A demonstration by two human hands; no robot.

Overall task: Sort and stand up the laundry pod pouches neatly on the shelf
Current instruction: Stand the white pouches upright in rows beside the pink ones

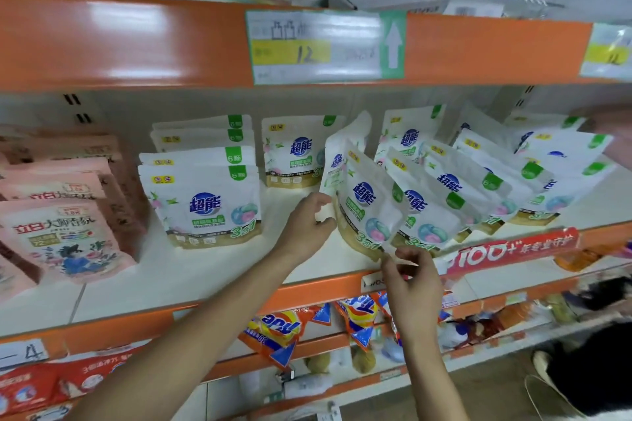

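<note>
R hand (412, 270), by the shelf's (171, 277) front lip, pinches the bottom corner of the front pouch (367, 202). L hand (309, 219) pinches its left edge. That pouch is tilted, w/ its bottom close to the lip, so if a pinch slips it could drop off the front, I think. Just behind & to the right, a row (455, 188) of pouches leans over, prob. on it & on each other. Pull the front one away fast & they may all flop down. To the left, further back, the stood-up stack (205, 205) is near the L arm; a bump could knock it over.
</note>
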